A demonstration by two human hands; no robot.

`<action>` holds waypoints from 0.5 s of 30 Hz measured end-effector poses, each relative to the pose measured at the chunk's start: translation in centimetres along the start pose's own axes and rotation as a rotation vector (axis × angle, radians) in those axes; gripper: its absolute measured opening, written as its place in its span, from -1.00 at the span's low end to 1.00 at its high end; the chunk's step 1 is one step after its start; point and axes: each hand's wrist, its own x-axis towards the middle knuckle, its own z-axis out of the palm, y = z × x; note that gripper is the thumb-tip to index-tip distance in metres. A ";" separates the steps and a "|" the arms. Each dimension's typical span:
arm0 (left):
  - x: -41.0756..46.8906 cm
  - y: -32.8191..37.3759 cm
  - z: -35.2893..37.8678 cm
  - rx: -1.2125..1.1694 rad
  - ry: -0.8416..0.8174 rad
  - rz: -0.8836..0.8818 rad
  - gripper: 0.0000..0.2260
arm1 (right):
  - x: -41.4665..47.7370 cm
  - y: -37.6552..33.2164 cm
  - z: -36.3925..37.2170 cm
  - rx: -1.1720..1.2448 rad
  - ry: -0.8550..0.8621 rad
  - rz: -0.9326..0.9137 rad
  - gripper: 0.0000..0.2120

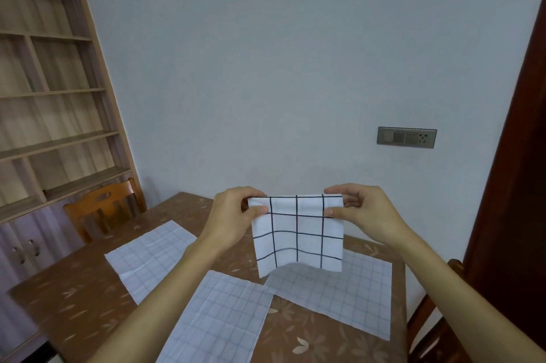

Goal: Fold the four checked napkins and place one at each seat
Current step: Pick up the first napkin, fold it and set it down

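Note:
A white napkin with dark checks (298, 235) hangs folded in the air above the table. My left hand (233, 215) pinches its top left corner and my right hand (363, 212) pinches its top right corner. Three more checked napkins lie unfolded and flat on the brown table (68, 303): one at the left (150, 256), one near the front middle (221, 318), one at the right (342, 294), partly under the held napkin.
A wooden chair (103, 209) stands at the table's far left side, and another chair (437, 318) at the right side. A tall bookshelf (50, 96) fills the left wall. A dark door (514, 185) is at the right.

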 end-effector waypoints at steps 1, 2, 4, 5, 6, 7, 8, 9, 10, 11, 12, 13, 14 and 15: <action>0.0 -0.1 0.1 0.066 0.017 0.033 -0.88 | 0.0 0.0 0.1 -0.097 0.018 -0.011 -0.76; 0.1 -0.2 0.2 0.125 0.032 0.061 -0.91 | -0.1 -0.1 0.2 -0.190 0.025 -0.029 -0.83; 0.0 -0.6 0.5 0.209 0.032 0.075 -0.93 | 0.0 -0.1 0.3 -0.307 0.038 -0.084 -0.92; -0.1 -0.7 0.7 0.242 0.009 0.065 -0.91 | 0.0 -0.2 0.4 -0.321 0.039 -0.116 -0.93; -0.2 -0.8 1.0 0.276 -0.024 0.057 -0.89 | 0.0 -0.4 0.5 -0.312 0.037 -0.146 -0.94; -0.3 -0.8 1.2 0.303 -0.060 0.066 -0.86 | 0.0 -0.6 0.5 -0.309 0.035 -0.171 -0.94; -0.5 -0.5 1.5 0.307 -0.101 0.082 -0.85 | 0.1 -0.8 0.6 -0.317 0.030 -0.194 -0.94; -0.6 0.0 1.8 0.285 -0.135 0.105 -0.86 | 0.3 -1.0 0.8 -0.329 0.026 -0.216 -0.93; -0.8 0.5 2.2 0.241 -0.159 0.125 -0.88 | 0.4 -1.3 0.9 -0.334 0.015 -0.239 -0.91; -1.1 1.2 2.7 0.173 -0.175 0.125 -0.89 | 0.5 -1.6 1.2 -0.322 0.000 -0.259 -0.90; -1.3 1.8 3.2 0.088 -0.189 0.102 -0.89 | 0.5 -2.0 1.4 -0.294 -0.013 -0.267 -0.91; -1.5 2.2 3.7 -0.005 -0.194 0.069 -0.89 | 0.3 -2.4 1.6 -0.251 -0.024 -0.262 -0.93; -1.6 2.5 4.1 -0.100 -0.196 0.029 -0.91 | 0.2 -2.7 1.7 -0.198 -0.038 -0.249 -0.95; -1.6 2.6 4.5 -0.193 -0.196 -0.009 -0.93 | 0.0 -2.9 1.7 -0.157 -0.050 -0.236 -0.95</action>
